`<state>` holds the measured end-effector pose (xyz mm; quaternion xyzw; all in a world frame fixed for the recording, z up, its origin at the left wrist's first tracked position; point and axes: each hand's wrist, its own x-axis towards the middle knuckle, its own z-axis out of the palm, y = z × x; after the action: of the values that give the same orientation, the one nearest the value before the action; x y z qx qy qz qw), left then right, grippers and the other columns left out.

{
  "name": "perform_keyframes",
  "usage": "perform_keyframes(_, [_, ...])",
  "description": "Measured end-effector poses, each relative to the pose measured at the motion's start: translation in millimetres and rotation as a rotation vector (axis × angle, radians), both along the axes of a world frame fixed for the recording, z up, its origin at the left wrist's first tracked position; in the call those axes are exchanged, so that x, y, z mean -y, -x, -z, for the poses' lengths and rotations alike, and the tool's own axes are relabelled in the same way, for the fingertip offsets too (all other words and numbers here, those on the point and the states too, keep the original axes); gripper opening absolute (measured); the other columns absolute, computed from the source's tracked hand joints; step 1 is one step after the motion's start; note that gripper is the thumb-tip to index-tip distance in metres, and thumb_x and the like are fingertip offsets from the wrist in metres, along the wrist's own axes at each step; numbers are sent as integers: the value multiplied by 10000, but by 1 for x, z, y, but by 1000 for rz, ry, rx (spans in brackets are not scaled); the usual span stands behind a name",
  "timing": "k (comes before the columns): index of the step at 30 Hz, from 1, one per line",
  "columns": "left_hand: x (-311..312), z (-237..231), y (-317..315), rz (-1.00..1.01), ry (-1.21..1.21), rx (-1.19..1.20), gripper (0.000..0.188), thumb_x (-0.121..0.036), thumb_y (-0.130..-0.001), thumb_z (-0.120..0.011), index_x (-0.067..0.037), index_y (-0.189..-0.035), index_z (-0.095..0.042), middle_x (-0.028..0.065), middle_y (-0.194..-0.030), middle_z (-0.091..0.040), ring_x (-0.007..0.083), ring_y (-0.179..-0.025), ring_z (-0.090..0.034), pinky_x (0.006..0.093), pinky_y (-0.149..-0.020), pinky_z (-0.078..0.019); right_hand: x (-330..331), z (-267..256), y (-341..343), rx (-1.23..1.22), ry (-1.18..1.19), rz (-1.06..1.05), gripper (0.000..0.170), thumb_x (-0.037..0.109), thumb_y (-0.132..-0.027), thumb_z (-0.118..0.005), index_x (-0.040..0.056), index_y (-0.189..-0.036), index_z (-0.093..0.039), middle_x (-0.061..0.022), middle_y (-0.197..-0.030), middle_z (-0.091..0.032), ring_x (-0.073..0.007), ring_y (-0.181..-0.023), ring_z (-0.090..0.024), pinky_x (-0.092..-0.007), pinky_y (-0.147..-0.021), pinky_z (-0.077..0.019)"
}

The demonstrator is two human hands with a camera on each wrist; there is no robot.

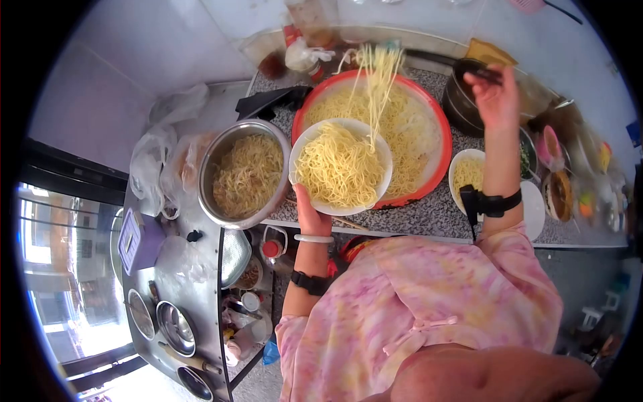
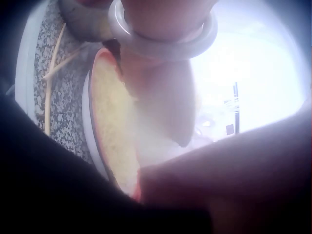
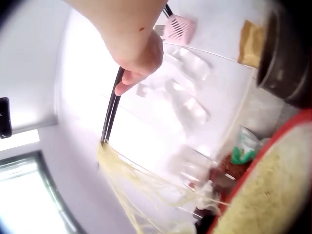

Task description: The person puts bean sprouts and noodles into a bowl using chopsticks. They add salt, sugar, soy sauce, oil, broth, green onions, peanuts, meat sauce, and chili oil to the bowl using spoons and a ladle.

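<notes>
My left hand (image 1: pixel 313 213) holds a white bowl (image 1: pixel 385 175) from its near left side, thumb at the rim. Yellow noodles (image 1: pixel 340 164) are heaped in it. Beyond and partly under the bowl lies a wide red-rimmed basin (image 1: pixel 445 137) of noodles. My right hand (image 1: pixel 499 100), raised at the right, grips a pair of dark chopsticks (image 3: pixel 112 109). From their tips hangs a long bunch of noodles (image 1: pixel 380 84), its lower strands trailing down to the bowl's far right edge. In the left wrist view, glare and my wrist hide most of the bowl.
A steel pot (image 1: pixel 281 187) of mixed noodles stands left of the bowl. Behind my right forearm is a dark pot (image 1: pixel 455 110); a smaller white bowl (image 1: pixel 455 181) of noodles sits near it. Loose wooden chopsticks (image 2: pixel 48 97) lie by the counter's front edge. Plastic bags (image 1: pixel 151 167) crowd the left.
</notes>
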<state>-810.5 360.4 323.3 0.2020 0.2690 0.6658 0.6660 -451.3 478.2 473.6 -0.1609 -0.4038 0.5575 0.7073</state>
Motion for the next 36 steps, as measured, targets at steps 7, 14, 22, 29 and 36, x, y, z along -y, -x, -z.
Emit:
perform_keyframes(7, [-8,5,-15,-96,38,52,544,-414,-933,-356,-75,-1351,-274,91,-1355,-362,243,-1218,-388,384,-1002,-341,20,-81,-3,52,-278,18,424,335,-946,-337,-21,-937,-566,-192,-851,-636,-388,-796,-630,-326,-610,-525])
perform_keyframes(14, [-9,12,-31,-169,8,62,555,-431,-925,-365,-92,-1355,-272,87,-1366,-351,261,-1226,-375,398,-1010,-328,32,-72,-6,329,-305,259,352,270,-940,-380,-27,-948,-568,-168,-853,-631,-359,-778,-634,-295,-620,-509])
perform_keyframes(22, [0,1,-22,-236,-11,-38,569,-420,-920,-389,-92,-1363,-249,99,-1370,-334,266,-1234,-358,405,-1004,-331,77,2,14,791,239,294,282,320,-890,-511,58,-905,-616,-56,-796,-624,-138,-642,-624,-200,-495,-467])
perform_keyframes(29, [18,-6,-7,-135,58,-54,582,-425,-910,-412,-82,-1357,-265,96,-1360,-351,266,-1212,-386,398,-996,-339,47,60,23,139,264,255,312,306,-910,-475,9,-903,-569,-142,-811,-639,-231,-692,-654,-243,-483,-488])
perform_keyframes(36, [28,18,7,39,80,39,586,-431,-901,-431,-77,-1347,-291,94,-1347,-372,259,-1201,-400,393,-987,-350,41,-6,20,254,114,391,302,285,-909,-479,-1,-896,-577,-140,-808,-623,-260,-685,-657,-236,-518,-486])
